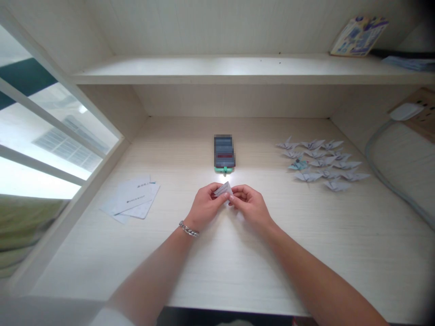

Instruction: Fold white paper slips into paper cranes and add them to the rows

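Between my two hands is a small folded piece of paper [223,189], white with faint print, its pointed tip facing up and away from me. My left hand [208,203] pinches it from the left, thumb on the near face. My right hand [249,203] grips its right edge between thumb and fingers. Both thumbs meet near the paper's lower part, which they partly hide. Just beyond the hands lies a phone [224,151] with a blurred screen and a green piece at its near end, where a bright light shows.
Several folded paper cranes [319,162] stand in rows at the right, one of them blue. Loose paper sheets [136,198] lie overlapped at the left. A shelf [217,68] spans above, holding a booklet [358,36]. A cable [380,174] runs from a plug down the right side.
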Available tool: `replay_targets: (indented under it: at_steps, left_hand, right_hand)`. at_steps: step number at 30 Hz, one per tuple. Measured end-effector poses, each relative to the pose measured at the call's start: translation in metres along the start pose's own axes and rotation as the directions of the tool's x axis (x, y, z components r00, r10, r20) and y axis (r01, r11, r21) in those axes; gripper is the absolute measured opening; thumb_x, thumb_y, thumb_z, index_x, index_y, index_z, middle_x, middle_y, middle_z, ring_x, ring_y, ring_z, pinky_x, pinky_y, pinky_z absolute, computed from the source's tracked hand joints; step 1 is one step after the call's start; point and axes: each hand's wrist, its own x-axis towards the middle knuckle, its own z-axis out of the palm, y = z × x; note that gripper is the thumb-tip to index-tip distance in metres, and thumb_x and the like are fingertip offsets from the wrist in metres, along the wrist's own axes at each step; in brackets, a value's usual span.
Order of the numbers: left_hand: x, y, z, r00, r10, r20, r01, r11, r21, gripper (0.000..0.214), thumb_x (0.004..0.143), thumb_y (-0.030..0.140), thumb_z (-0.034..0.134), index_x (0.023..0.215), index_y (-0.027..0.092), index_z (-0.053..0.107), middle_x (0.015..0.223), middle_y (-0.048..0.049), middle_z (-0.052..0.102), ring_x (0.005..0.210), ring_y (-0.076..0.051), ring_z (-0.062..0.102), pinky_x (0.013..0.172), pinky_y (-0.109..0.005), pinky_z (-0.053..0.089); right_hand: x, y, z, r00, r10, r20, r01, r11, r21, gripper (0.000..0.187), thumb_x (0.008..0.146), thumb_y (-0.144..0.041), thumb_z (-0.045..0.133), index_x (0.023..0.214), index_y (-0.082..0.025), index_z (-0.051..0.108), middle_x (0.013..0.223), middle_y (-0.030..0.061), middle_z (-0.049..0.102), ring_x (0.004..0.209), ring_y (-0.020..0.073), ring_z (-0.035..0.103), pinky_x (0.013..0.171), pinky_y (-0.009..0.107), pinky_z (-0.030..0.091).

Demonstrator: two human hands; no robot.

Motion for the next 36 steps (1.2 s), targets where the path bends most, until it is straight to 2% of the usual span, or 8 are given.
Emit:
replay_targets:
  at_steps: [4,7,13,17,20,25,29,36]
  left_hand:
    - [-0.001,0.002,-0.003,1.0,0.023,0.014,-0.024,0.994,0.111,0.021,0.074,0.028,0.059,0.092,0.015,0.063,0.088,-0.0064,0.064,0.076,-0.016,0.058,0.067,-0.026,0.046]
    - [-0.002,0.002,-0.001,0.999,0.009,0.05,-0.013,0.996,0.087,0.028,0.071,0.025,0.062,0.097,0.016,0.061,0.09,-0.007,0.064,0.076,-0.016,0.059,0.066,-0.026,0.047]
    - [-0.002,0.001,0.004,0.993,-0.085,0.085,0.098,0.981,-0.165,0.038,0.063,0.017,0.07,0.098,0.014,0.054,0.091,-0.0089,0.065,0.083,-0.018,0.062,0.07,-0.029,0.049]
    - [0.0,0.0,0.0,0.987,-0.109,0.119,0.134,0.965,-0.227,0.036,0.063,0.015,0.07,0.095,0.014,0.054,0.083,-0.0067,0.065,0.074,-0.016,0.062,0.065,-0.027,0.049]
    - [0.001,-0.001,-0.003,0.979,-0.113,0.17,0.155,0.954,-0.258,0.031,0.065,0.016,0.069,0.092,0.013,0.056,0.086,-0.0075,0.065,0.073,-0.015,0.061,0.067,-0.028,0.049]
    - [0.001,-0.002,-0.002,0.974,-0.142,0.176,0.189,0.94,-0.283,0.024,0.071,0.024,0.064,0.091,0.013,0.059,0.089,-0.009,0.065,0.078,-0.016,0.061,0.068,-0.029,0.05]
    - [0.0,0.0,-0.003,0.972,-0.117,0.202,0.169,0.951,-0.26,0.022,0.069,0.022,0.066,0.088,0.012,0.061,0.084,-0.0077,0.065,0.074,-0.015,0.06,0.066,-0.028,0.05]
    - [0.0,0.001,-0.002,0.982,-0.108,0.158,0.131,0.98,-0.148,0.023,0.071,0.029,0.064,0.085,0.011,0.063,0.079,-0.0062,0.064,0.068,-0.013,0.057,0.061,-0.024,0.047]
  right_hand:
    - [0.001,-0.002,-0.003,0.998,-0.056,-0.03,0.052,0.99,-0.128,0.025,0.074,-0.039,0.061,0.085,-0.017,0.063,0.076,0.0039,0.064,0.065,0.0151,0.057,0.056,0.026,0.044]
    - [0.004,-0.002,-0.006,0.996,-0.087,-0.037,0.08,0.984,-0.162,0.022,0.073,-0.038,0.061,0.079,-0.017,0.065,0.072,0.0026,0.063,0.061,0.0138,0.055,0.055,0.026,0.042]
    - [0.007,-0.001,-0.009,0.993,-0.009,-0.116,0.009,1.0,0.004,0.025,0.07,-0.039,0.064,0.075,-0.015,0.063,0.058,0.0,0.058,0.05,0.0113,0.049,0.049,0.025,0.039]
    - [0.007,-0.002,-0.008,0.994,0.082,-0.079,-0.069,0.985,0.156,0.025,0.065,-0.038,0.069,0.073,-0.015,0.063,0.058,0.0009,0.058,0.052,0.0115,0.051,0.051,0.025,0.041]
    - [0.007,-0.004,-0.009,0.989,0.138,-0.048,-0.122,0.96,0.252,0.024,0.063,-0.035,0.071,0.072,-0.015,0.062,0.059,0.0013,0.059,0.054,0.0115,0.053,0.053,0.024,0.042]
    - [0.008,-0.005,-0.012,0.984,0.175,-0.024,-0.161,0.944,0.289,0.021,0.062,-0.03,0.072,0.071,-0.014,0.062,0.059,0.001,0.059,0.055,0.0112,0.054,0.053,0.023,0.043]
    - [0.007,-0.004,-0.015,0.985,0.167,0.05,-0.174,0.958,0.226,0.02,0.062,-0.03,0.071,0.074,-0.015,0.064,0.059,0.0006,0.06,0.053,0.0108,0.054,0.052,0.024,0.043]
    - [0.008,-0.001,-0.018,0.996,0.087,0.034,-0.088,0.996,0.033,0.023,0.064,-0.035,0.07,0.072,-0.014,0.063,0.054,-0.0002,0.06,0.048,0.0112,0.054,0.049,0.024,0.044]
